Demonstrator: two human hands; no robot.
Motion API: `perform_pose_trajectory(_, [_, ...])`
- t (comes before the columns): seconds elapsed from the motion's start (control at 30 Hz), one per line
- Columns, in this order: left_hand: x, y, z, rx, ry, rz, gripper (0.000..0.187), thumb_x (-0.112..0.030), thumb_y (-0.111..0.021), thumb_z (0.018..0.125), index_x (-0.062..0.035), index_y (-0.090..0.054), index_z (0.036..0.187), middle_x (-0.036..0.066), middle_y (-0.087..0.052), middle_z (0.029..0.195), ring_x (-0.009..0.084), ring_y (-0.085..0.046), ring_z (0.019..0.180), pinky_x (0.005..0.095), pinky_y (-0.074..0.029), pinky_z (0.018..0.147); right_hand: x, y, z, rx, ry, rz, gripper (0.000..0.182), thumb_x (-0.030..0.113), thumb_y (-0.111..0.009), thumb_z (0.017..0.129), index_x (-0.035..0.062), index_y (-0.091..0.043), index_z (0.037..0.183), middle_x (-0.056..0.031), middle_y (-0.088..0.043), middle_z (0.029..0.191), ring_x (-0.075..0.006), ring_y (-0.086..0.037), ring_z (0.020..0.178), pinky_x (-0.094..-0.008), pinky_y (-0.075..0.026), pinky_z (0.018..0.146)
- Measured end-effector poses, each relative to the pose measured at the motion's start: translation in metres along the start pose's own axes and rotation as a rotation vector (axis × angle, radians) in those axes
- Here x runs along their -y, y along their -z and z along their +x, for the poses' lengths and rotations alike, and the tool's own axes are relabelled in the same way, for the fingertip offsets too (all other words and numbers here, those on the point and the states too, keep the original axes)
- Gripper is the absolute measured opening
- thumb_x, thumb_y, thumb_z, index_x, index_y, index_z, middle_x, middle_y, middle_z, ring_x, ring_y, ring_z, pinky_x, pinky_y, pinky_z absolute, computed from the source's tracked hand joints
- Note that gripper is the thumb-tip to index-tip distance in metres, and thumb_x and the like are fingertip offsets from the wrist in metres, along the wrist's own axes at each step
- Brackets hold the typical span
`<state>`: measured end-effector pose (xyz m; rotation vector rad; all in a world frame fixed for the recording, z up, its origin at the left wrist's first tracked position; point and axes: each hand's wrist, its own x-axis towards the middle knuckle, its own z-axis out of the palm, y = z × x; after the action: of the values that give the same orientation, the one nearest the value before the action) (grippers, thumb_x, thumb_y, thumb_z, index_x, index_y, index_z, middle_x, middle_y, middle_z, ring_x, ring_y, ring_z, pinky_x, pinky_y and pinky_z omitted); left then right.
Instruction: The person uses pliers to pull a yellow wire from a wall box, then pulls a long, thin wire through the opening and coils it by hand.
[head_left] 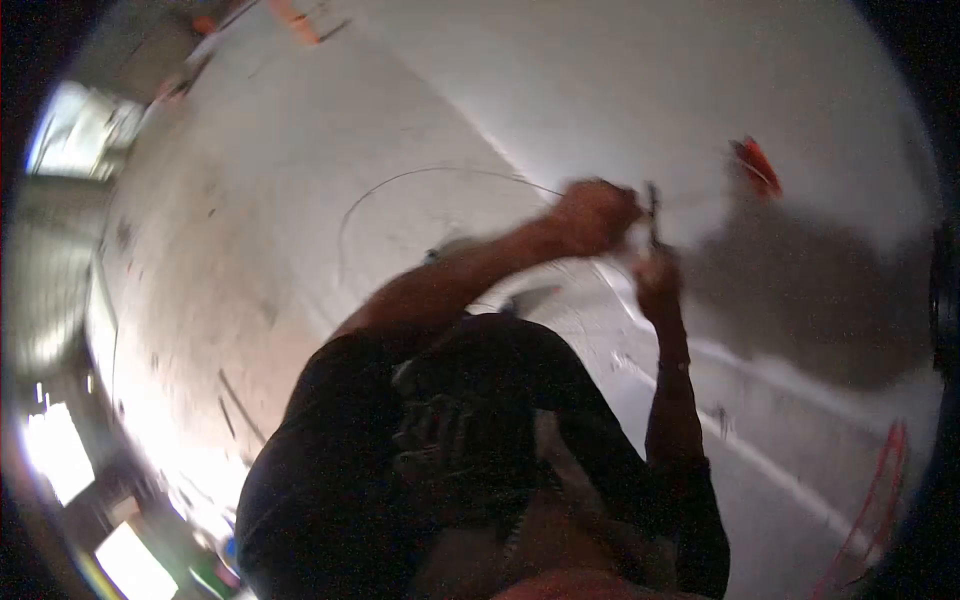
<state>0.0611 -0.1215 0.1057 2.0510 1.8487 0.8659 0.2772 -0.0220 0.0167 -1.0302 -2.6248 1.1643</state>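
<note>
The right hand [657, 272] is gripping a slim dark tool [653, 205], its long axis pointing away from the body, just right of the left hand [597, 216], whose blurred fist is apparently pinching a thin wire [436, 169] curving leftward.

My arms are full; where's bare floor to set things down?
The floor left of the curving wire, above the thin strips in view, looks bare except for specks. It is crowded around the left hand and right hand, with wire and a blurred tool.
</note>
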Motion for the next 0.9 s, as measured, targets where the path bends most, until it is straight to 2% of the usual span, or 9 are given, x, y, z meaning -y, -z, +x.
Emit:
perform_pose_trajectory(0.03, [0.03, -0.008, 0.006, -0.135, -0.25, -0.181, 0.019, -0.015, -0.051, 0.079, -0.0047, -0.06, 0.092, 0.014, -0.059, 0.082, 0.0287, -0.059, 0.075, 0.0392, -0.047, 0.068, 0.002, 0.004, -0.013, 0.417, -0.158, 0.361, 0.032, 0.031, -0.049, 0.086, 0.0001, -0.052, 0.094, -0.0134, -0.059, 0.086, -0.0232, -0.057, 0.071, -0.0348, -0.046, 0.063])
perform_pose_trajectory(0.07, [0.022, 0.004, 0.008, -0.048, -0.025, -0.875, 0.023, -0.019, -0.052, 0.082, -0.0035, -0.062, 0.096, 0.011, -0.06, 0.078, 0.0201, -0.059, 0.07, 0.0297, -0.048, 0.065, 0.057, 0.02, -0.032, 0.679, -0.132, 1.134, 0.045, 0.04, -0.051, 0.084, -0.0014, -0.052, 0.102, -0.0098, -0.059, 0.084, -0.0184, -0.057, 0.067, -0.0292, -0.047, 0.059])
perform_pose_trajectory(0.13, [0.02, 0.026, 0.026, 0.112, -0.06, -0.498, 0.024, -0.023, -0.055, 0.082, -0.0015, -0.063, 0.088, 0.009, -0.059, 0.072, 0.0133, -0.056, 0.066, 0.0277, -0.046, 0.061, 0.079, 0.012, -0.048, 0.635, -0.13, 1.561, 0.055, 0.045, -0.051, 0.082, -0.0032, -0.05, 0.108, -0.0095, -0.06, 0.085, -0.017, -0.058, 0.068, -0.0273, -0.048, 0.061])
perform_pose_trajectory(0.2, [0.0, 0.047, 0.033, 0.351, 0.523, -0.801, 0.024, -0.023, -0.055, 0.084, -0.0001, -0.062, 0.082, 0.006, -0.055, 0.066, 0.0095, -0.049, 0.06, 0.026, -0.043, 0.054, 0.061, 0.009, -0.039, 0.574, -0.078, 1.305, 0.052, 0.044, -0.051, 0.082, -0.0014, -0.051, 0.108, -0.0084, -0.06, 0.088, -0.0156, -0.058, 0.07, -0.0283, -0.048, 0.061])
perform_pose_trajectory(0.27, [0.014, 0.027, 0.022, 0.339, 0.508, -0.875, 0.025, -0.023, -0.054, 0.085, 0.0002, -0.062, 0.08, 0.004, -0.053, 0.064, 0.0083, -0.046, 0.058, 0.0245, -0.04, 0.052, 0.045, 0.0, -0.016, 0.042, -0.009, 0.047, 0.036, 0.031, -0.051, 0.085, 0.0002, -0.052, 0.104, -0.0133, -0.06, 0.088, -0.0252, -0.06, 0.071, -0.035, -0.049, 0.06])
perform_pose_trajectory(0.33, [0.018, 0.021, 0.017, 0.311, 0.535, -0.953, 0.026, -0.023, -0.053, 0.086, 0.0005, -0.061, 0.078, 0.002, -0.051, 0.063, 0.0071, -0.044, 0.056, 0.0231, -0.038, 0.049, 0.027, 0.003, -0.009, -0.193, 0.156, -0.04, 0.031, 0.027, -0.05, 0.085, 0.0009, -0.052, 0.101, -0.0158, -0.059, 0.086, -0.0303, -0.059, 0.071, -0.0379, -0.049, 0.061])
perform_pose_trajectory(0.47, [0.025, 0.018, 0.021, 0.198, 0.003, -0.595, 0.018, -0.006, -0.049, 0.085, -0.0062, -0.058, 0.101, 0.005, -0.057, 0.077, 0.0082, -0.044, 0.054, 0.0213, -0.041, 0.048, 0.035, 0.01, -0.012, 0.424, -0.092, 0.828, 0.033, 0.029, -0.052, 0.085, 0.0023, -0.057, 0.103, -0.0078, -0.063, 0.094, -0.0181, -0.062, 0.078, -0.0291, -0.049, 0.063])
perform_pose_trajectory(0.63, [0.004, 0.034, 0.032, 0.263, 0.491, -0.826, 0.019, -0.017, -0.052, 0.086, -0.002, -0.062, 0.092, 0.003, -0.055, 0.072, 0.0052, -0.04, 0.052, 0.0209, -0.036, 0.046, 0.039, 0.019, -0.003, 0.624, -0.168, 0.879, 0.059, 0.038, -0.058, 0.081, 0.0035, -0.04, 0.125, -0.0115, -0.061, 0.101, -0.0184, -0.061, 0.084, -0.0302, -0.049, 0.07])
perform_pose_trajectory(0.9, [0.006, 0.016, 0.02, 0.217, 0.478, -0.809, 0.023, -0.02, -0.054, 0.084, 0.0002, -0.063, 0.089, 0.0, -0.052, 0.065, 0.0042, -0.039, 0.052, 0.02, -0.034, 0.045, 0.037, 0.034, -0.006, 0.558, -0.069, 0.615, 0.058, 0.05, -0.057, 0.078, 0.0042, -0.052, 0.112, -0.0096, -0.063, 0.089, -0.0158, -0.06, 0.08, -0.0275, -0.048, 0.067])
